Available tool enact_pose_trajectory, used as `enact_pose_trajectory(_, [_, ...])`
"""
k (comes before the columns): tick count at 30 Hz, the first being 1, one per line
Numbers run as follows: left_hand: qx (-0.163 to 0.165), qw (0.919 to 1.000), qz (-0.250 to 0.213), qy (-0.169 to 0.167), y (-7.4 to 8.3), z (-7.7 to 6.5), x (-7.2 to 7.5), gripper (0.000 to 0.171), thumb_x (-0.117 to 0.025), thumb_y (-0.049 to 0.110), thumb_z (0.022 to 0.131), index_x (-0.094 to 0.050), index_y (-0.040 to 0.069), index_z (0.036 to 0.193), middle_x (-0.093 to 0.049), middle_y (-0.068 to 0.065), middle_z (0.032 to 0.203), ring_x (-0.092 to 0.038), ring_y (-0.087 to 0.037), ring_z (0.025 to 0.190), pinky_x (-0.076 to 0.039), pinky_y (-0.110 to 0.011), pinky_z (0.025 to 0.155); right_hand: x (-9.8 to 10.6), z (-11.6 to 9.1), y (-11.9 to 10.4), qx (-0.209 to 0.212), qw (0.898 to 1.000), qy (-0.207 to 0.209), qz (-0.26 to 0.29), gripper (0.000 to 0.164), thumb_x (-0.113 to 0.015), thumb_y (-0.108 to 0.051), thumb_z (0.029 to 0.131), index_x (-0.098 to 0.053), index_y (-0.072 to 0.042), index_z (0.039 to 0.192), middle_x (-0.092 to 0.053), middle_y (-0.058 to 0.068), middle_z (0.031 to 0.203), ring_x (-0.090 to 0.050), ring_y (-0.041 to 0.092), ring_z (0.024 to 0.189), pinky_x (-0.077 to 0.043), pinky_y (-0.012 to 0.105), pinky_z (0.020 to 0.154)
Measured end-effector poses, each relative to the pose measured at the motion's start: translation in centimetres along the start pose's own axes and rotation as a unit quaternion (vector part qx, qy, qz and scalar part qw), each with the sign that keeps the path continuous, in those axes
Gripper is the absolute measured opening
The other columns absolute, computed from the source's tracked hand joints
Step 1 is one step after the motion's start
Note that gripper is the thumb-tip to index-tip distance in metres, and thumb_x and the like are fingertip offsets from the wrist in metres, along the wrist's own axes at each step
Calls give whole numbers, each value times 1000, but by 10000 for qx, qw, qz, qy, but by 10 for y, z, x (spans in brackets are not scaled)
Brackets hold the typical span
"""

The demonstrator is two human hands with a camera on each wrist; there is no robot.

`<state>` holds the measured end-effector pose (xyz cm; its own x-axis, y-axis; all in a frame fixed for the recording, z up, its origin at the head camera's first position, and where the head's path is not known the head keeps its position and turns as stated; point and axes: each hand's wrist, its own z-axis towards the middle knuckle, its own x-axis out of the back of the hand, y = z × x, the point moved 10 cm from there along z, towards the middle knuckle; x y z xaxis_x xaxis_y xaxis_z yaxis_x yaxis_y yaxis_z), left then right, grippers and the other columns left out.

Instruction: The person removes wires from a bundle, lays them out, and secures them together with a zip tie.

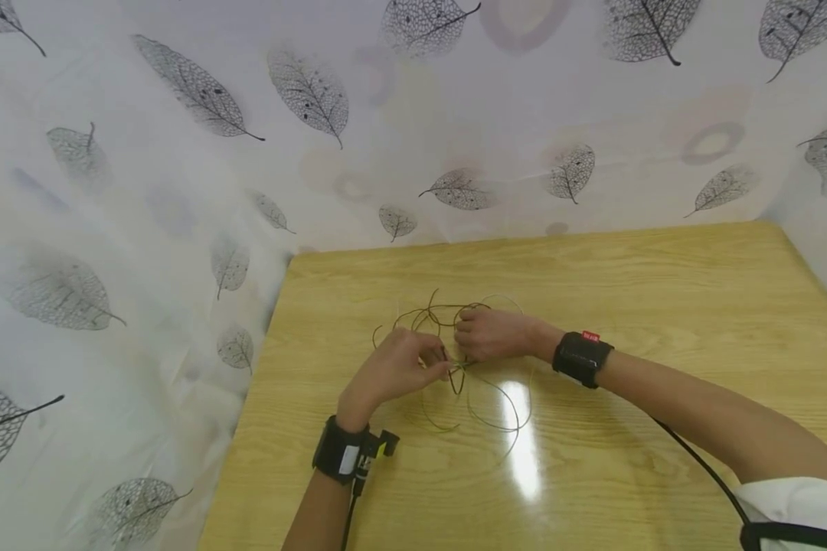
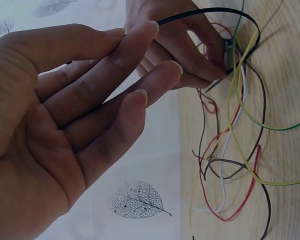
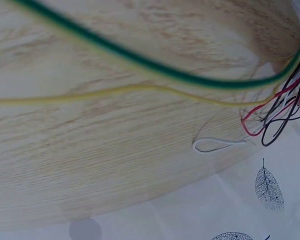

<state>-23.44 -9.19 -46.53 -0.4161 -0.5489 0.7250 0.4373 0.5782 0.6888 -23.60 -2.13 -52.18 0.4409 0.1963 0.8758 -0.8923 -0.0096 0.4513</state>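
Note:
My left hand (image 1: 400,369) pinches the end of a black wire (image 2: 215,10) between thumb and fingertips, the other fingers loosely bent. That wire arcs over to my right hand (image 1: 498,334), which grips a bundle of thin wires where they gather. From the bundle, a green-and-yellow wire (image 3: 140,57) and a yellow wire (image 3: 140,87) loop outward. Red wire (image 2: 202,182), white wire (image 2: 223,185) and dark brown wire (image 2: 264,110) hang in tangled loops on the far side. Most of the right hand lies outside the right wrist view.
The wires lie over a wood-grain table (image 1: 661,459). Leaf-patterned sheeting (image 1: 358,99) stands along its back and sides. Each wrist wears a black band (image 1: 582,358), and a black cable (image 1: 703,467) runs beside the right forearm.

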Motion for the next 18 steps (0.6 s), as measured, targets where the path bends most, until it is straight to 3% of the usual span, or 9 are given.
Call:
enact_pose_trajectory(4, [-81,10000,-24,5,0,1,0,6,-77,11,92,-73,13,88,-74,10,80,-66,2,71,-55,-22,65,-2,1,2,48,9999,-77,-112,27,-65,-34,100,-66,-17,79,-60,-3,78,-59,16,77,-49,34,88])
enact_pose_trajectory(12, [-69,10000,52,29,-3,1,0,7,-78,13,92,-73,14,87,-74,10,80,-66,3,71,-54,-22,66,-6,6,4,89,9993,-312,-161,22,-70,-19,95,-61,-18,75,-55,-4,74,-51,14,69,-43,31,76])
enact_pose_trajectory(18, [-54,10000,14,33,-4,1,-1,9,-78,14,92,-71,15,86,-73,11,79,-66,3,70,-55,-22,65,-8,8,6,37,9990,-411,-192,22,-73,-21,93,-60,-19,75,-55,-5,75,-49,13,69,-42,30,75])
